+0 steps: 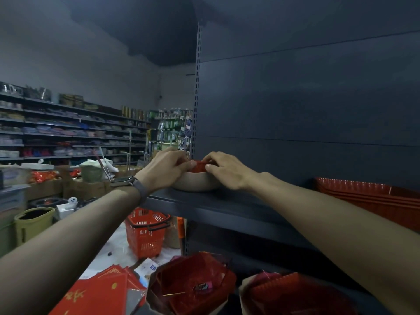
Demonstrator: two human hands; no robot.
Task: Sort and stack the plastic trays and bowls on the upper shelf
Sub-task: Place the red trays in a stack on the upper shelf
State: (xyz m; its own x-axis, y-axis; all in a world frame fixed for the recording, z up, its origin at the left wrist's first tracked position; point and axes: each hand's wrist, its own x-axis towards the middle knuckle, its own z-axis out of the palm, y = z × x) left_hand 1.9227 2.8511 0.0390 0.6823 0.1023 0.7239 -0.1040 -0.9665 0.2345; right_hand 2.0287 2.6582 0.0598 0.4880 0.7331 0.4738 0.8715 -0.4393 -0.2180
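A beige bowl (195,181) stands at the left end of the dark upper shelf (218,201). A small red plastic piece (200,166) sits in its mouth. My left hand (169,165) holds the bowl's left rim, fingers curled over the red piece. My right hand (223,170) grips the right rim, fingertips on the red piece. A stack of red plastic trays (368,196) lies on the same shelf at the far right.
Below the shelf lie red octagonal trays (193,285) and a red ridged tray (295,294) in wrapping. A red shopping basket (146,233) stands on the floor, red envelopes (100,292) near it. A slotted upright post (198,87) rises behind the bowl.
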